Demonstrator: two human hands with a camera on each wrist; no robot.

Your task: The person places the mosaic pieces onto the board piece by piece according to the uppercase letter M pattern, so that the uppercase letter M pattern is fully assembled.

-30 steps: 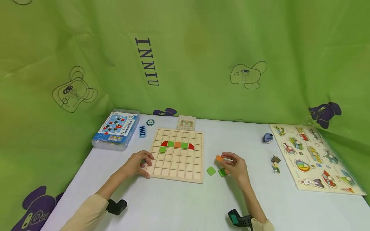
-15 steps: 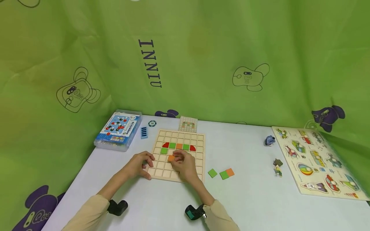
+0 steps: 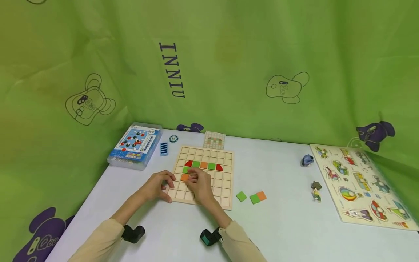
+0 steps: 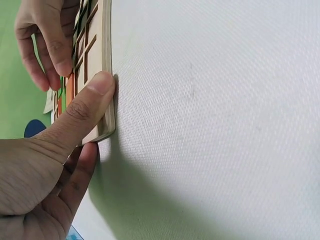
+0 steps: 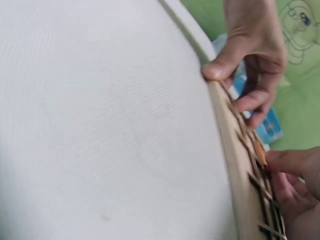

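Note:
A pale wooden grid board [image 3: 198,195] lies on the table. On it sit a row of red, green and orange pieces and a green tile [image 3: 186,170] below the row's left part. My left hand [image 3: 159,186] grips the board's near left corner, thumb on the front edge and fingers along the left side, as the left wrist view shows. My right hand [image 3: 200,185] is over the board, its thumb and fingertips at an orange tile [image 3: 184,177] in the cell just below that green tile. The right wrist view shows this orange tile [image 5: 260,152] against the thumb.
Right of the board lie a loose green tile [image 3: 241,196] and a green and orange pair [image 3: 258,197]. Behind it stands a pattern card [image 3: 214,140]. A boxed set [image 3: 135,145], a blue striped piece [image 3: 164,149], small figures [image 3: 316,191] and a picture puzzle [image 3: 363,185] lie around.
My right hand has carried the orange tile from beside the loose tiles leftward onto the board, to the cell below the green tile. My left hand has stayed at the corner.

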